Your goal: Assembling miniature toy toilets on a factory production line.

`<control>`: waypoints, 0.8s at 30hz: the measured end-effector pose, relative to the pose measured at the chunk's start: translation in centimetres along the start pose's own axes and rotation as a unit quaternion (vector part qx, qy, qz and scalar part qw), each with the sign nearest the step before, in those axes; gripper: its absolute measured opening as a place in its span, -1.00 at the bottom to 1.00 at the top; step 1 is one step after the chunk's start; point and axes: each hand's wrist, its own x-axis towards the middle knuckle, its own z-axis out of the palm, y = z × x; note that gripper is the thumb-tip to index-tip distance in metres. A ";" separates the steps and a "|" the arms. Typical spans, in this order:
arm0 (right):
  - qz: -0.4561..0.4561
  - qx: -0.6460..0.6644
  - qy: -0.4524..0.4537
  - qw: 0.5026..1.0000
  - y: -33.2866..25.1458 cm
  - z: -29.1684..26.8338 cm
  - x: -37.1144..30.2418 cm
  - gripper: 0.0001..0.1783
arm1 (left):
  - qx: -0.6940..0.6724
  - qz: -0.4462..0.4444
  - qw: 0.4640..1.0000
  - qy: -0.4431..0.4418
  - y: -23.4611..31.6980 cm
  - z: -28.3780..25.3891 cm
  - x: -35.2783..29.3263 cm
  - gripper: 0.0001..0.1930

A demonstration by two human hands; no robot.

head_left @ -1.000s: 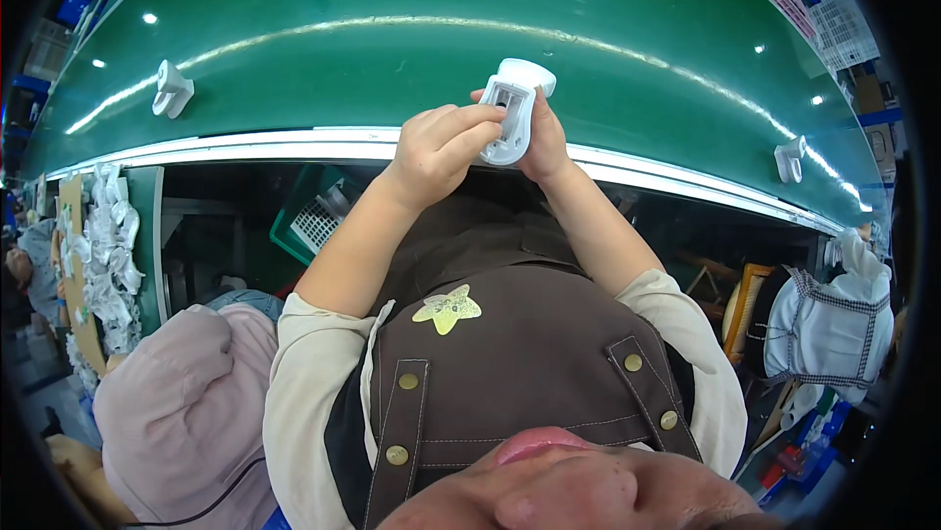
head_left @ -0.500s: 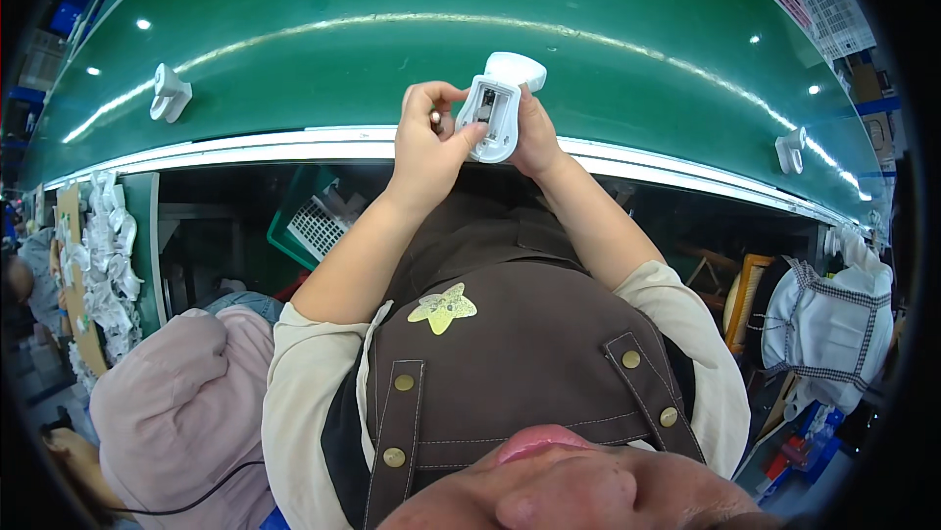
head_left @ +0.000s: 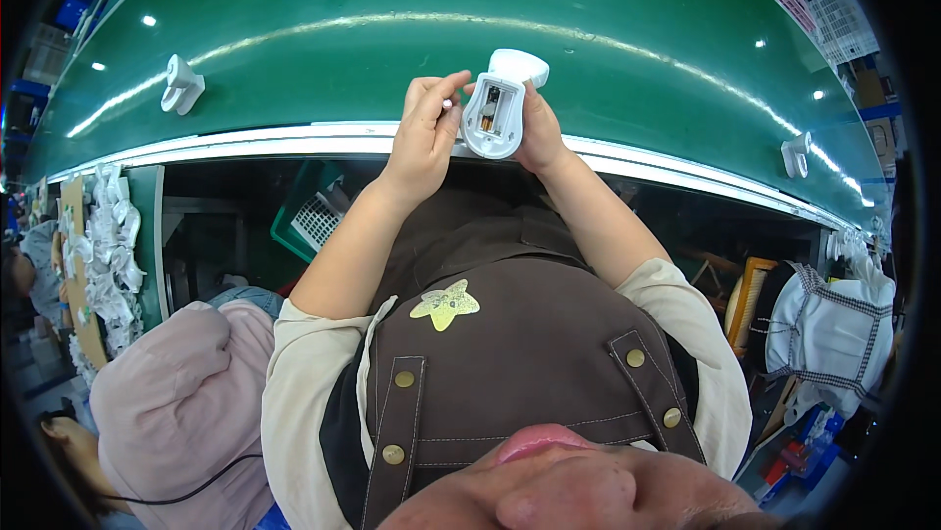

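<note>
A white plastic device (head_left: 495, 138) with a rounded head (head_left: 520, 66) is held up over the table's near edge. My right hand (head_left: 542, 133) grips it from the right side, fingers partly behind it. Its open battery compartment faces up, and a battery (head_left: 487, 122) with a copper-coloured part shows in the lower end. My left hand (head_left: 426, 133) is just left of the device, thumb and fingers closed round a small cylinder that looks like a battery (head_left: 447, 104). Only its pale end shows. The left fingertips come close to the device's left edge.
Similar white devices stand on the green table (head_left: 343, 69), one at the left (head_left: 181, 86) and one at the right (head_left: 795, 154). Below the table edge is a green crate (head_left: 291, 216). A person in a pink top (head_left: 186, 403) is close on my left.
My left hand has drawn back to the left, its thumb off the compartment. The copper-coloured battery part, covered by the thumb before, now shows. My right hand keeps its hold.
</note>
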 end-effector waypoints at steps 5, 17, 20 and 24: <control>0.010 0.014 -0.011 1.000 0.1 0.1 -0.1 -0.25 | 0.075 0.020 0.997 0.010 -0.4 -0.6 -0.3 -0.58; -0.015 -0.007 -0.008 1.000 0.2 0.5 -0.3 -0.43 | 0.169 0.117 0.978 0.044 2.5 0.5 -0.2 -0.77; -0.018 -0.033 0.009 0.999 0.2 0.8 -0.2 -0.42 | 0.185 0.129 0.971 0.078 2.8 0.3 0.0 -0.78; -0.014 -0.056 0.029 0.998 0.0 1.3 -0.4 -0.35 | 0.213 0.169 0.960 0.065 2.2 0.2 0.4 -0.76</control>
